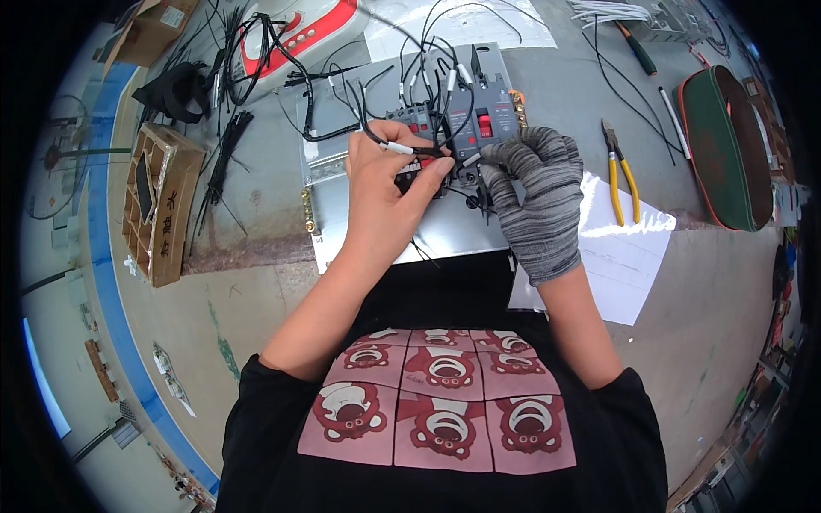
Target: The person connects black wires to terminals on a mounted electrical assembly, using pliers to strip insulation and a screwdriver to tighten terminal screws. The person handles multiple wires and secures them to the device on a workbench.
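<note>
A metal mounting plate (333, 235) lies on the workbench with a dark circuit breaker (505, 107) fixed to it, its red switch facing up. Left of the breaker sits a smaller contactor (409, 118), partly covered by my fingers. My bare left hand (385, 175) pinches a black wire (425, 151) that carries a white sleeve. Close to the breaker's lower end is my right hand (539, 192) in a grey striped knit glove, its fingers curled together beside a white-sleeved wire end (472, 160). What those gloved fingertips hold, if anything, is hidden. Several black wires with white sleeves arch above the devices.
Yellow-handled pliers (623, 179) lie at the right, partly on a white sheet (629, 256). Beyond are a green pouch (727, 150) and a screwdriver (637, 50). At the left stand a wooden compartment box (167, 205) and bundled black cable ties (224, 154). A red-and-white machine (299, 34) stands behind.
</note>
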A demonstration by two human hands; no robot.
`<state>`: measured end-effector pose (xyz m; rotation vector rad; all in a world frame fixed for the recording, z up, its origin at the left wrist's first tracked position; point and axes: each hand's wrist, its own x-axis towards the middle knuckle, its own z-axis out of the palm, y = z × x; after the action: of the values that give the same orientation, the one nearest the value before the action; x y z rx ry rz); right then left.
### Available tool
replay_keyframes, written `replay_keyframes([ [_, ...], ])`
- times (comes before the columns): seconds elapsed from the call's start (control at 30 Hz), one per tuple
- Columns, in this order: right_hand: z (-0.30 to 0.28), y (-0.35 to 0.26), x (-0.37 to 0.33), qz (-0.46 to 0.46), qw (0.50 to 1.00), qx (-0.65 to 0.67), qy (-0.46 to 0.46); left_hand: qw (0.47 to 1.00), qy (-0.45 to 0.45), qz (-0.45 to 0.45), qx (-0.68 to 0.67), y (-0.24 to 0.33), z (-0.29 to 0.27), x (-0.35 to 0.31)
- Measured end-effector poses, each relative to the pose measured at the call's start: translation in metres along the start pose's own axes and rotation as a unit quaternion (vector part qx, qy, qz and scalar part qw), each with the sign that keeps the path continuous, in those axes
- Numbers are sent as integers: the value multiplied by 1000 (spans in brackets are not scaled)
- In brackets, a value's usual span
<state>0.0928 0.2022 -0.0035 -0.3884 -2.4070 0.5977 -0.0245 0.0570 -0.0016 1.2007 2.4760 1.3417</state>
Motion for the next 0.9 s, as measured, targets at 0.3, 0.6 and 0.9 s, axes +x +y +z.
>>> replay_keyframes([
  [0.3, 5, 14, 7, -14, 996, 21, -87, 958, 65, -103, -259, 8, 7, -13],
  [0.6, -14, 41, 12, 145, 979, -30, -144, 994, 99, 7, -50, 3, 11, -32],
  [0.9, -19, 9, 15, -76, 994, -8, -72, 983, 152, -23, -103, -3, 12, -40],
])
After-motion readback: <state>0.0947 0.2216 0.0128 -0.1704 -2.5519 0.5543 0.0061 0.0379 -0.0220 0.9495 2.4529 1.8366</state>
